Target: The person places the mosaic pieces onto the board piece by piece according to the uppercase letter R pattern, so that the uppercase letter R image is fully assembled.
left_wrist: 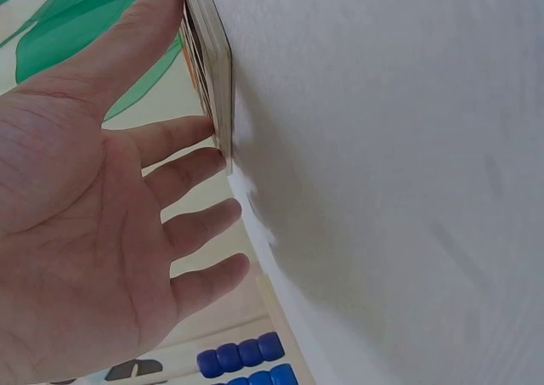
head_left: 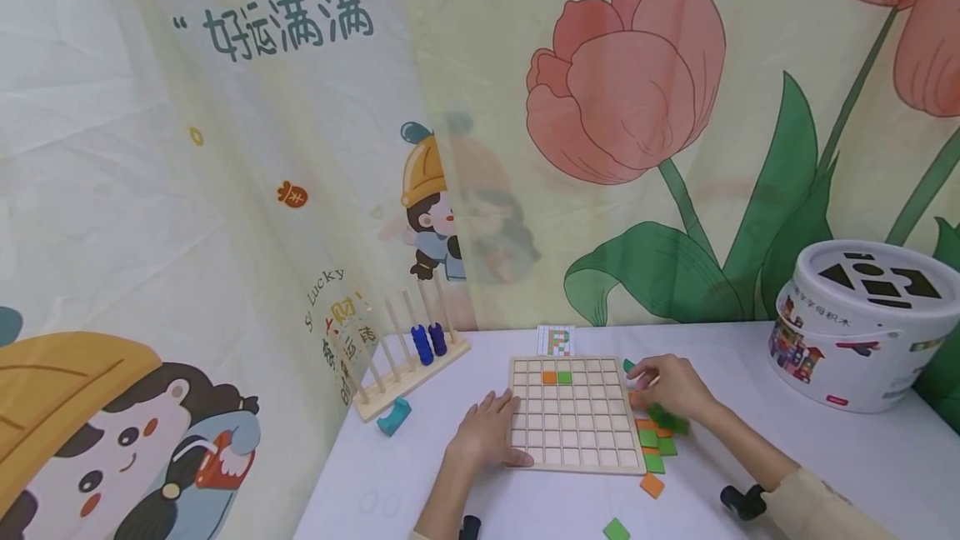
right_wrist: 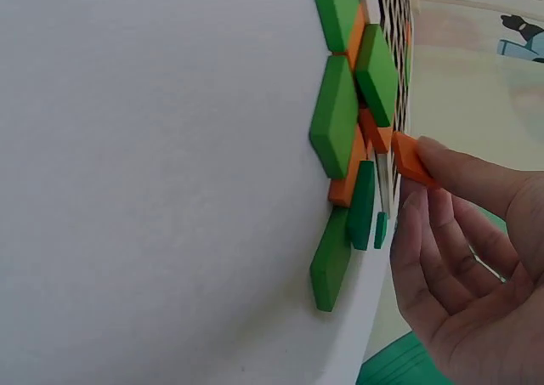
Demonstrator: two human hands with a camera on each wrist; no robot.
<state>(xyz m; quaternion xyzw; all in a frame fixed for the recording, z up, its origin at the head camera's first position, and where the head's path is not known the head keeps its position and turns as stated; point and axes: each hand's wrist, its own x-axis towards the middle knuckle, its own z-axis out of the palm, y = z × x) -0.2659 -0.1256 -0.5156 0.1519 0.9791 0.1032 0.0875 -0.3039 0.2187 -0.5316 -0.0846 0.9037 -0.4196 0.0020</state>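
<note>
A wooden grid board [head_left: 573,432] lies on the white table, with an orange tile [head_left: 550,377] and a green tile [head_left: 565,377] side by side near its top. My left hand [head_left: 483,433] rests at the board's left edge, fingers spread and thumb along the lower corner; the left wrist view shows fingertips touching the board's side [left_wrist: 219,70]. Over the board's right edge, my right hand [head_left: 677,388] pinches an orange square tile [right_wrist: 411,159] between thumb and fingers. Beneath it, green tiles [right_wrist: 334,117] and orange tiles lie in a loose pile against the board.
A card with a coloured pattern [head_left: 557,341] lies behind the board. To the left stand a wooden peg rack [head_left: 412,377] with blue beads and a teal curved piece [head_left: 394,417]. A white bucket [head_left: 847,357] stands at right; a stray green tile [head_left: 617,529] lies in front.
</note>
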